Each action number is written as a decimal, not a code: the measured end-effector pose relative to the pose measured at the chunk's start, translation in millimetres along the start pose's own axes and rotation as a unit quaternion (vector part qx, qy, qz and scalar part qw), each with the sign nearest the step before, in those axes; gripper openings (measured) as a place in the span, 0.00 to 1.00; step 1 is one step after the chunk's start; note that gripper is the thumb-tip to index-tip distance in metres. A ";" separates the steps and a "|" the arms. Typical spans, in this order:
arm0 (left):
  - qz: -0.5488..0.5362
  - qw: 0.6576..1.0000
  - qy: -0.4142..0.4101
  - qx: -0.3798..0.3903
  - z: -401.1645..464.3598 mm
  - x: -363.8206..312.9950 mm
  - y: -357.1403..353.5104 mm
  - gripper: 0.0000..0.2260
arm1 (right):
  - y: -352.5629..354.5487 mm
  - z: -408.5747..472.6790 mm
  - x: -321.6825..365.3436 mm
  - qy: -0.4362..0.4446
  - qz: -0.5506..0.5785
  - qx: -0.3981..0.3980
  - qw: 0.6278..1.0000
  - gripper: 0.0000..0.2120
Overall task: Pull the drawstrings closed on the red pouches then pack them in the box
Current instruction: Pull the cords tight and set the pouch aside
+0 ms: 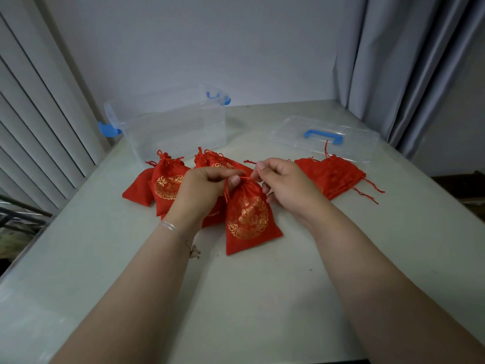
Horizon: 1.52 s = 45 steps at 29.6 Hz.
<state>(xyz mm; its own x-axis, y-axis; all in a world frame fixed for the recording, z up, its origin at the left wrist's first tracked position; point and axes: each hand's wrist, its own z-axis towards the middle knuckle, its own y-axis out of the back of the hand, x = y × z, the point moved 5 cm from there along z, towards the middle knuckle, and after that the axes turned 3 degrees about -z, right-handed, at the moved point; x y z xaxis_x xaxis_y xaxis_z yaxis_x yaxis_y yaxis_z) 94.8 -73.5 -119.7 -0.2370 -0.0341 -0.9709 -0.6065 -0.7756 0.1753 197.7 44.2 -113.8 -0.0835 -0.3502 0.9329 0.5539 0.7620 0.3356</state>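
I have the red pouch lying mid-table, my left hand and right hand each pinching its drawstring at the neck. It looks light, soft, floppy; cords are the handle.

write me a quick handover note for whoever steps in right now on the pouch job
Left hand: grip pinches the drawstring at the neck of the front red pouch.
Right hand: grip pinches the drawstring on the other side of the neck.
Cinched pouches lie in a pile on the left; flat pouches lie on the right.
Clear plastic box stands open behind, nothing in it; its lid lies to the right.
Done: several pouches on the left look closed.
Left: finish this one, close the right pile, pack all.
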 end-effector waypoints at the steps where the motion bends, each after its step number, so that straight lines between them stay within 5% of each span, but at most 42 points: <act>1: -0.040 0.999 0.028 0.002 1.2 2.4 2.5 0.07 | 1.3 0.7 -0.3 -0.003 -0.011 0.005 1.000 0.15; 7: -0.093 0.994 0.054 0.012 1.1 0.9 2.9 0.07 | 8.1 -1.3 4.8 -0.005 -0.060 0.044 0.997 0.17; 12: -0.022 0.997 -0.043 0.066 -6.8 -16.9 -6.4 0.08 | 24.2 2.8 9.4 0.069 0.008 -0.077 0.995 0.20; 17: 0.081 0.982 -0.154 0.069 -10.9 -23.6 -12.3 0.08 | 4.2 10.4 -2.8 0.105 -0.082 0.040 0.990 0.06; 20: 0.123 0.973 -0.194 0.040 -12.7 -24.4 -13.4 0.06 | 6.7 10.6 -5.5 0.075 -0.013 0.039 0.996 0.06; 29: 0.286 0.889 -0.353 -0.061 -18.7 -28.4 -17.3 0.05 | 5.9 6.4 -7.4 -0.003 0.135 0.071 0.988 0.09; 45: 0.362 0.827 -0.429 -0.031 -23.6 -29.9 -27.8 0.04 | 17.4 5.2 -10.3 0.008 -0.051 0.150 0.987 0.07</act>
<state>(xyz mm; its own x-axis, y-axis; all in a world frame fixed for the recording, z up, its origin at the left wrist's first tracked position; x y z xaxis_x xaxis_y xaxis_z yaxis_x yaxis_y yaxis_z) 136.6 -65.8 -99.3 -0.9886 -0.0640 -0.1364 -0.0359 -0.7794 0.6256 203.9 63.9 -116.9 -0.1118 -0.4397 0.8912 0.2734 0.8486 0.4530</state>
